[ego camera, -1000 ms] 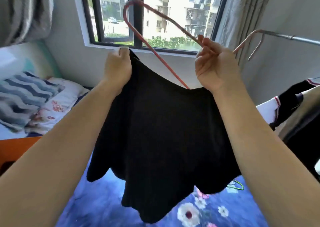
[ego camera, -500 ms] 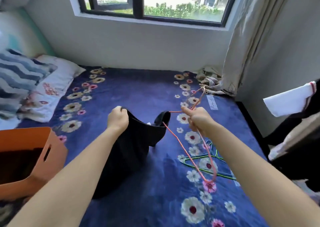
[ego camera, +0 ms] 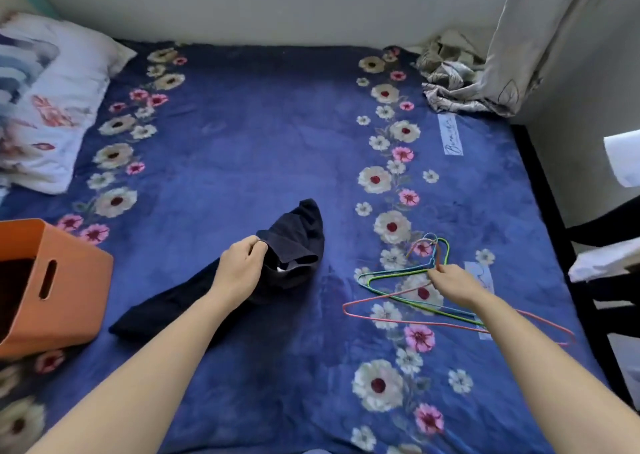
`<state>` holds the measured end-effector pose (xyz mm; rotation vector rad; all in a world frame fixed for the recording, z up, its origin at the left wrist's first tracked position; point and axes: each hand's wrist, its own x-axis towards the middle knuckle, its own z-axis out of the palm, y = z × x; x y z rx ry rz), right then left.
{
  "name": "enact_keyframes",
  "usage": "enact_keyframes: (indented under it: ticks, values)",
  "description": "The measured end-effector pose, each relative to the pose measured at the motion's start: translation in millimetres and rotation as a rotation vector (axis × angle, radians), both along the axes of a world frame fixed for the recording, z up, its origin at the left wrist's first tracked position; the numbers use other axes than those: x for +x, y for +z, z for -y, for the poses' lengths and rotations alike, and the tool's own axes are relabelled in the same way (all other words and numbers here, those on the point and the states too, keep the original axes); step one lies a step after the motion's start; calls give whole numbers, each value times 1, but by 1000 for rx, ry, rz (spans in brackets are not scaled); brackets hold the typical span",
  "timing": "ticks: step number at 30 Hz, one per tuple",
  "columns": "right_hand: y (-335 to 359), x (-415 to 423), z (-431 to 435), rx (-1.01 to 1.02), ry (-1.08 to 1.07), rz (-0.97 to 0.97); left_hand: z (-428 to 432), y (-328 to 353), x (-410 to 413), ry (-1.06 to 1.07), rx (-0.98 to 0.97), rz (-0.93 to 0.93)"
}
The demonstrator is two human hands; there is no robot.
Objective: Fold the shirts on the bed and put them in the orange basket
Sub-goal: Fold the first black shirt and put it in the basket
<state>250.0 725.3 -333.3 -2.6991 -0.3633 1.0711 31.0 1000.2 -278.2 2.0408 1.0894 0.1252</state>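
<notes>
Now the pink hanger [ego camera: 415, 322] is out of the black shirt [ego camera: 299, 237] and down flat on the bed [ego camera: 259, 135], where half a second ago I held it up off the cover. It lies at about 4 o'clock, across the green hanger [ego camera: 398, 274] and a blue one beside it.

My right hand [ego camera: 454, 280] is at the necks of these hangers. Its fingers are drawn together, and the tips pinch the pink hanger just under its hook.

My left hand [ego camera: 242, 267] sits just left of centre with its fingers curled. Thumb and forefinger grip a fold of the black shirt near its collar. That shirt lies crumpled on the bed, one end bunched toward 12 o'clock from my hand, the rest trailing under my forearm toward 8 o'clock.

At 9 o'clock the orange basket [ego camera: 72, 280] stands on the bed, near the shirt's trailing end but not touching it. A white flowered pillow [ego camera: 59, 107] lies at 10 o'clock.
</notes>
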Motion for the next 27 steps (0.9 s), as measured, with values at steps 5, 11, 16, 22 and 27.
enact_keyframes:
  ticks: [5, 11, 16, 22, 27]
  values:
    - [-33, 16, -3, -242, -31, 209, 7, 7, 1, -51, 47, 25]
    - [-48, -47, -86, 121, 267, 30, 5, 29, -10, -53, 14, 86]
    - [-18, -86, -153, 348, 273, 2, -6, 71, -36, -54, -42, 212]
    - [35, -86, -190, 694, 189, -25, -46, 114, -87, 41, 91, 297]
    - [132, -86, -194, 942, 154, 156, -99, 149, -124, 129, 211, 257]
